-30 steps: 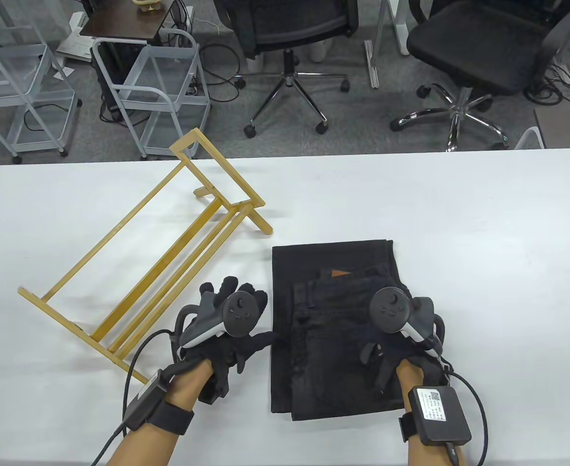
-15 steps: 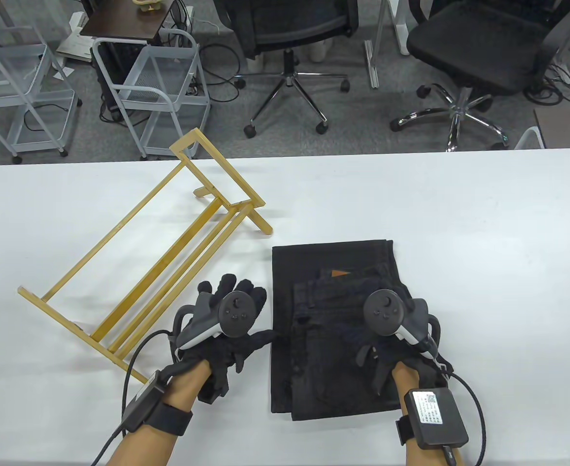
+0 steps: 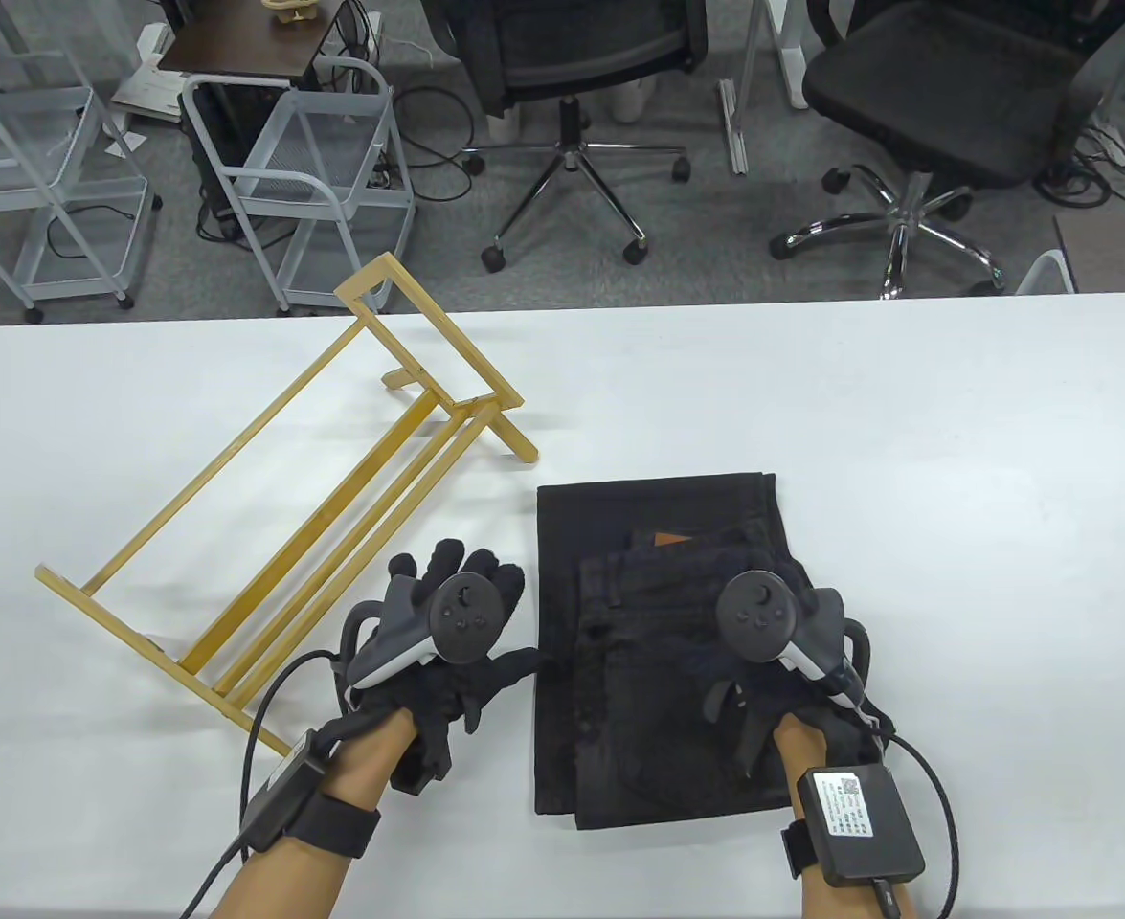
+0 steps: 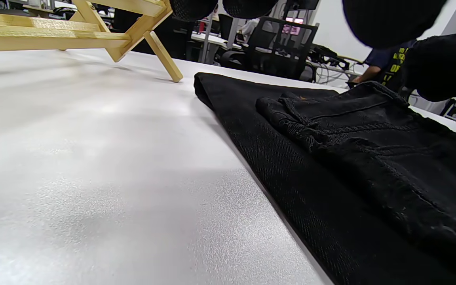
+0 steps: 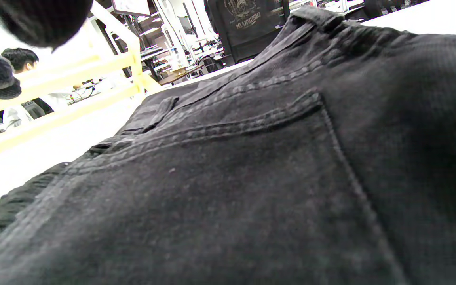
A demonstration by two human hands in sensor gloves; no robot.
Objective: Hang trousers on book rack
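Down at the near edge we have two gloved hands, one tracker strapped to the back of each. Our left hand (image 3: 447, 651) sits over the bare table just left of the trousers (image 3: 658, 661), fingers spread and extended, its thumb reaching to the left edge of the cloth — holding nothing. Our right hand (image 3: 777, 661) lies on top of the trousers at their right side; the tracker covers its fingers from above, and the right wrist view shows only denim (image 5: 251, 178) close under the camera, so we cannot tell whether it grips the cloth or merely rests on it.

We count one pair of trousers, black denim, folded into a flat rectangle on the white table (image 3: 955, 479), with one small tan patch (image 3: 669, 538) showing near the waistband. In the left wrist view the folded layers (image 4: 331, 130) lie stacked, the waistband piece on top of the leg below.

Left of the trousers and apart from them stands one wooden book rack (image 3: 284, 517), set at a slant across the table — three long rails close together low down, one more rail higher up, and an end frame at each end. Nothing hangs on it.

Beyond the table we count two black office chairs (image 3: 572, 57) and two white wire carts (image 3: 323, 182).
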